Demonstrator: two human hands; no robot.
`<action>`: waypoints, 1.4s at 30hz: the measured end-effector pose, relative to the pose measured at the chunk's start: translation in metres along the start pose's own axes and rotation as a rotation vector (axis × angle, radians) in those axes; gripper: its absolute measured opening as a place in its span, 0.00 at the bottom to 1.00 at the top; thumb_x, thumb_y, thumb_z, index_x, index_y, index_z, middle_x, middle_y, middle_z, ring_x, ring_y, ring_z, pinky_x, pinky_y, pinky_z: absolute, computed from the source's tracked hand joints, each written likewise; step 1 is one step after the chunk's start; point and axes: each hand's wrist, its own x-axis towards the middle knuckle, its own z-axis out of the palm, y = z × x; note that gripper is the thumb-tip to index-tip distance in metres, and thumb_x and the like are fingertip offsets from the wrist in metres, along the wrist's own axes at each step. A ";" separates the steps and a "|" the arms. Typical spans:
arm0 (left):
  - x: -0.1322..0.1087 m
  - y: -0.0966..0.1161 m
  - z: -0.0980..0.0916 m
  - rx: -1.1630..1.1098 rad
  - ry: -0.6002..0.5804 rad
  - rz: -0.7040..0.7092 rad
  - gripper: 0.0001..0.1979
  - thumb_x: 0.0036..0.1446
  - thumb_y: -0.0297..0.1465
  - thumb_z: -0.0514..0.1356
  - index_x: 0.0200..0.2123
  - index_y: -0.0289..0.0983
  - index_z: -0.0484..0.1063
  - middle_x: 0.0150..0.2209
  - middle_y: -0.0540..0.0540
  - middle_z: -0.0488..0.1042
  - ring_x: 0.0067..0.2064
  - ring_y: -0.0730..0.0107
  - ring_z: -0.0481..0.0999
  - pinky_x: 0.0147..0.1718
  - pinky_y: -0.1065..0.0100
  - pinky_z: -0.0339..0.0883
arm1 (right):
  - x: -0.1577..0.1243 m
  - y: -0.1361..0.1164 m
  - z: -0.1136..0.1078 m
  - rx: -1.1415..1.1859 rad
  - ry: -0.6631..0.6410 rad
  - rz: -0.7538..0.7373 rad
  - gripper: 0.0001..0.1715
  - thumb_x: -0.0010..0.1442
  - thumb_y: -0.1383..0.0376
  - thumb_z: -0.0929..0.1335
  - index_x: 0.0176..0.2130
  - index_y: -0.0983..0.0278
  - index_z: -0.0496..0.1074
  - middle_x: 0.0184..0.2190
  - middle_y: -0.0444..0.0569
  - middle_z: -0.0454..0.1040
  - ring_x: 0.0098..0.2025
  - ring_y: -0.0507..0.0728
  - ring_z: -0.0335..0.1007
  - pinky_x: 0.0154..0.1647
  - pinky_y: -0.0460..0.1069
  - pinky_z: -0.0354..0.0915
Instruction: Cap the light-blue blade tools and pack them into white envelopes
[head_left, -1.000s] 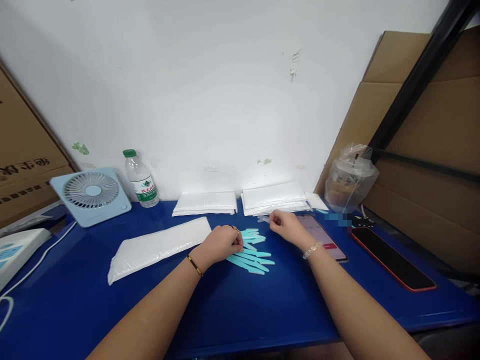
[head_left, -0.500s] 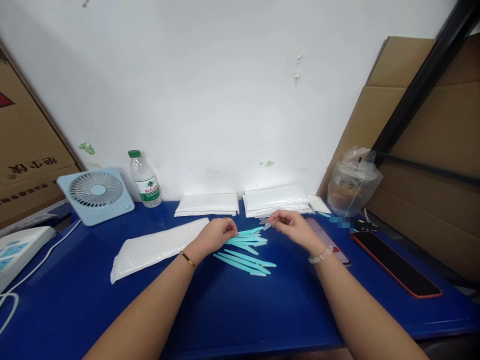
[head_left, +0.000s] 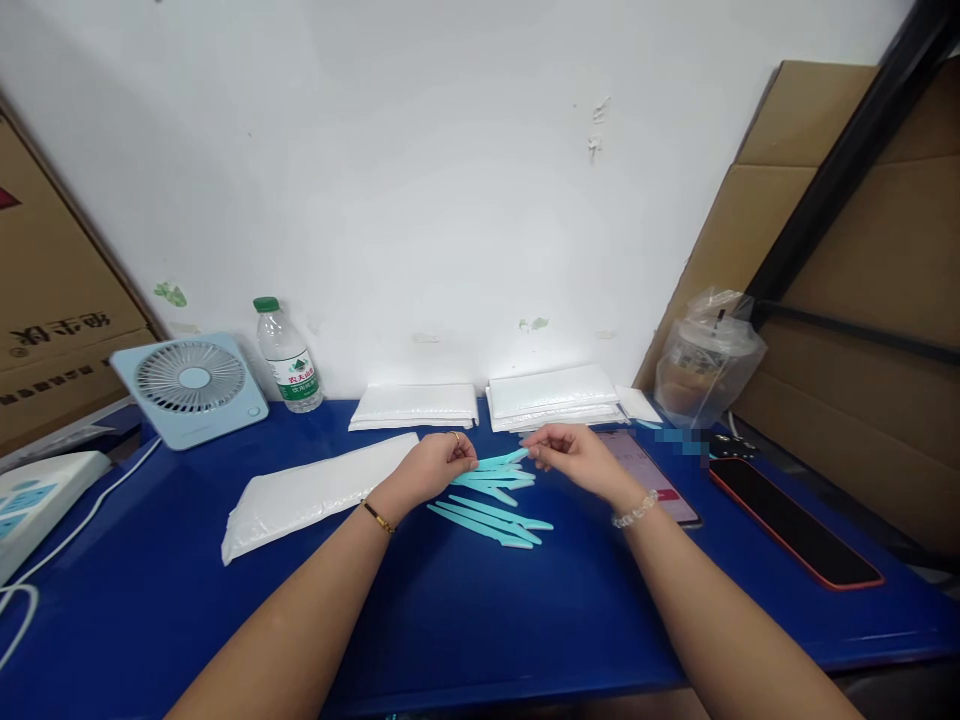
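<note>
Left hand (head_left: 435, 468) pinches one end of a teal stick (head_left: 501, 461) above the blue table (head_left: 480, 620), right hand (head_left: 574, 455) pinches its tip; a slip could drop it onto the loose sticks (head_left: 491, 518) beneath.

Sticks (head_left: 491, 490) you handle: plain turquoise, all alike. Table (head_left: 450, 620): deep glossy blue. Padded envelopes (head_left: 315, 492): white. Fan (head_left: 191, 388): pale blue, white grille. Bottle (head_left: 287, 358): clear, green cap, label white, red and green. Phone (head_left: 795, 525) to your right: black screen, red-orange rim. Bangle (head_left: 377, 517) at your left hand (head_left: 439, 470): gold. Bead bracelet (head_left: 632, 513) at your right hand (head_left: 574, 455): white. Wall (head_left: 450, 200): white, small green flecks. Boxes (head_left: 862, 300): brown cardboard.
</note>
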 end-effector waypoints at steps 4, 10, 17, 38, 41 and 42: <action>0.003 -0.002 0.006 0.057 0.016 0.002 0.09 0.55 0.36 0.54 0.32 0.38 0.71 0.28 0.50 0.72 0.29 0.70 0.69 0.25 0.71 0.56 | -0.001 0.001 0.000 -0.081 -0.006 -0.005 0.15 0.53 0.59 0.68 0.39 0.66 0.73 0.26 0.47 0.74 0.27 0.52 0.67 0.29 0.47 0.65; 0.006 -0.001 0.015 0.228 0.052 0.039 0.06 0.54 0.35 0.57 0.33 0.40 0.72 0.33 0.50 0.74 0.35 0.67 0.71 0.31 0.70 0.58 | -0.015 -0.013 -0.013 -0.298 -0.365 -0.002 0.11 0.47 0.60 0.72 0.31 0.65 0.74 0.22 0.43 0.70 0.23 0.50 0.63 0.22 0.44 0.58; -0.006 0.016 0.008 0.179 -0.101 0.231 0.08 0.54 0.36 0.59 0.33 0.40 0.74 0.34 0.50 0.74 0.36 0.70 0.71 0.33 0.72 0.59 | -0.007 0.003 -0.016 -0.512 -0.202 -0.040 0.06 0.51 0.66 0.66 0.30 0.64 0.74 0.24 0.45 0.72 0.26 0.52 0.66 0.27 0.45 0.60; -0.007 0.020 0.000 0.210 -0.011 0.088 0.08 0.57 0.33 0.52 0.32 0.39 0.70 0.30 0.49 0.74 0.31 0.70 0.70 0.27 0.72 0.56 | 0.004 0.018 -0.023 -0.336 0.080 0.040 0.10 0.57 0.61 0.63 0.33 0.64 0.70 0.27 0.46 0.72 0.28 0.53 0.66 0.28 0.46 0.61; -0.004 0.010 -0.006 0.179 0.053 0.049 0.08 0.57 0.34 0.52 0.32 0.39 0.70 0.29 0.49 0.73 0.30 0.69 0.69 0.26 0.71 0.55 | 0.000 0.004 -0.021 -0.126 0.014 -0.003 0.15 0.57 0.56 0.64 0.37 0.65 0.71 0.29 0.47 0.73 0.29 0.52 0.67 0.29 0.47 0.63; -0.004 0.008 -0.006 0.169 0.053 0.046 0.08 0.56 0.34 0.52 0.32 0.38 0.70 0.28 0.49 0.72 0.30 0.69 0.69 0.26 0.71 0.55 | 0.000 0.001 -0.020 -0.107 0.005 -0.008 0.16 0.57 0.56 0.64 0.38 0.65 0.72 0.29 0.47 0.73 0.28 0.52 0.66 0.29 0.47 0.63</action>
